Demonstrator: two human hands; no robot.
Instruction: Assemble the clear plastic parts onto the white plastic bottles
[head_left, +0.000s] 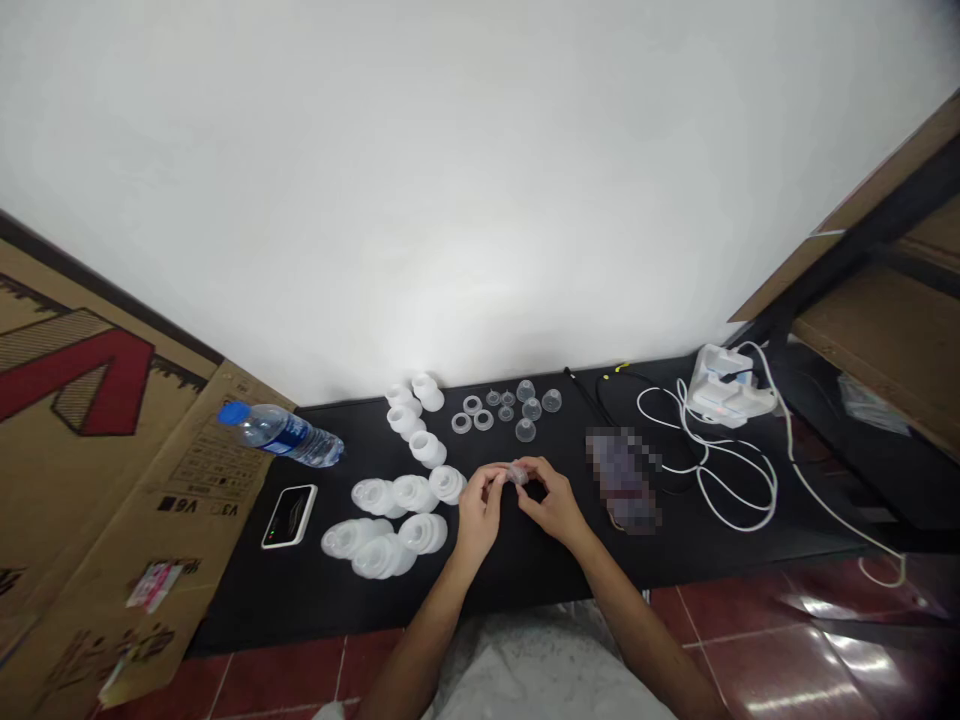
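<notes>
Clear plastic is all that shows between the fingertips: a small clear plastic piece (517, 475) is pinched between the left hand (478, 507) and the right hand (551, 503), just above the middle of the black bench (525, 565). Both hands are closed in around it with their fingers curled and meeting, and they partly hide its shape. Just beyond the left hand, white cup-shaped parts (447, 484) stand and lie in a loose group, with the nearest one almost touching the knuckles. Farther along the bench, near the wall, are flat clear rings (472, 405) and small clear domes (526, 430), set out in a small cluster. A plastic water bottle (281, 432) with a blue cap lies on its side at the left end of the bench, with its cap reaching over a sheet of printed cardboard (112, 450). A flat white-edged device (289, 516) lies near the white parts. To the right of the right hand, a pixelated patch hides an object (622, 480), and beyond it a looped white cable (735, 495) runs from a white electrical unit (727, 388). Red tile flooring (750, 610) shows below the front edge of the bench.
</notes>
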